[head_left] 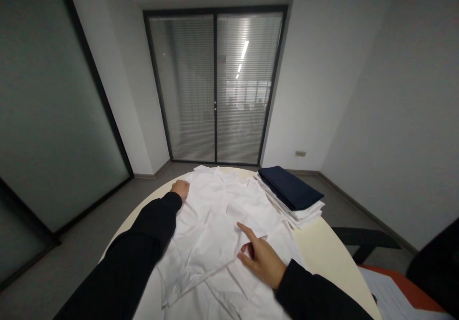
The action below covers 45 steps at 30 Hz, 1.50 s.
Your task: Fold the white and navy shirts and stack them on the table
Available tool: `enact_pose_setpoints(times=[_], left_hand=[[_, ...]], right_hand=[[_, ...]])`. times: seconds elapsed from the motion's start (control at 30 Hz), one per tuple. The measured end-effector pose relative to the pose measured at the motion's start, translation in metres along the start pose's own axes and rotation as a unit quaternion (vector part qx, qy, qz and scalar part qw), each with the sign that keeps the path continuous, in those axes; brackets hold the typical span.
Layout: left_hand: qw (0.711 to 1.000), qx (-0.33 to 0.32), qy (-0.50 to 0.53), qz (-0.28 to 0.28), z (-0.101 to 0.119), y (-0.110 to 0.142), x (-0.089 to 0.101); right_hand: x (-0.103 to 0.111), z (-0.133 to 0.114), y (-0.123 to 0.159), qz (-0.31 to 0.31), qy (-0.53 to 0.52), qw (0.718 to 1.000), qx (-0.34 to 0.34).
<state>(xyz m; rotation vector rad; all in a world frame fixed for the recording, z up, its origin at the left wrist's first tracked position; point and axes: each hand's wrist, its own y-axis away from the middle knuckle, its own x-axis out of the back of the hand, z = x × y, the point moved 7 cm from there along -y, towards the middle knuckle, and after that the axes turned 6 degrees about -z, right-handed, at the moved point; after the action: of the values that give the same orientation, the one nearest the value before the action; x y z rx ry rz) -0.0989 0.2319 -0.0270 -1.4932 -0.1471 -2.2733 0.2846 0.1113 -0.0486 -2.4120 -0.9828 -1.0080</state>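
A white shirt (215, 215) lies spread out on a pale round table (330, 253). My left hand (180, 188), in a black sleeve, reaches to the shirt's far left edge, and its fingers are curled closed on the fabric there. My right hand (261, 255) rests on the middle of the shirt, below the chest pocket. Its index finger is stretched out flat on the cloth and the other fingers are loosely bent, with nothing held.
A stack of folded white garments (304, 213) topped by a folded dark navy one (289, 187) sits at the table's far right. A dark chair (366, 243) and papers on an orange surface (398, 291) are at the right. Glass doors with blinds (215, 86) stand behind.
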Motion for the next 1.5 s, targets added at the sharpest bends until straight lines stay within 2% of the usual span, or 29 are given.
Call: enact_pose_setpoints(times=[0.1,0.17,0.27,0.4,0.5,0.6,0.73,1.0,1.2,1.3,1.5], left_hand=[[1.000,0.015,0.001,0.003,-0.002,-0.015,-0.007],[0.999,0.023,0.007,0.027,-0.003,-0.021,-0.009],[0.997,0.021,0.029,0.062,-0.004,-0.026,-0.010],[0.994,-0.011,0.082,0.069,-0.004,-0.036,-0.012],[0.991,0.011,0.111,0.079,-0.013,-0.047,-0.012],[0.988,0.046,0.126,0.071,-0.026,-0.055,-0.014],[0.987,0.052,0.143,0.054,-0.034,-0.059,-0.017],[0.983,-0.001,0.176,0.053,-0.022,-0.066,-0.013],[0.985,0.088,0.138,0.052,-0.028,-0.071,-0.015],[0.987,0.108,0.109,0.055,-0.023,-0.070,-0.010],[0.985,0.120,0.064,0.105,-0.005,-0.064,0.016]], right_hand=[[-0.002,0.002,-0.004,-0.002,-0.042,0.999,-0.002],[-0.002,0.004,-0.006,-0.002,-0.067,0.998,-0.013],[0.005,0.007,-0.007,0.031,-0.074,0.996,-0.042],[0.012,0.009,-0.006,0.057,-0.076,0.994,-0.050],[0.012,0.010,-0.008,0.058,-0.082,0.994,-0.050],[0.011,0.009,-0.010,0.047,-0.077,0.994,-0.053],[0.008,0.007,-0.013,0.038,-0.081,0.995,-0.046],[0.004,0.014,-0.016,0.048,-0.107,0.992,-0.046],[0.005,0.015,-0.018,0.051,-0.103,0.993,-0.041],[0.005,0.015,-0.019,0.047,-0.101,0.993,-0.039],[0.004,0.018,-0.018,0.046,-0.097,0.994,-0.036]])
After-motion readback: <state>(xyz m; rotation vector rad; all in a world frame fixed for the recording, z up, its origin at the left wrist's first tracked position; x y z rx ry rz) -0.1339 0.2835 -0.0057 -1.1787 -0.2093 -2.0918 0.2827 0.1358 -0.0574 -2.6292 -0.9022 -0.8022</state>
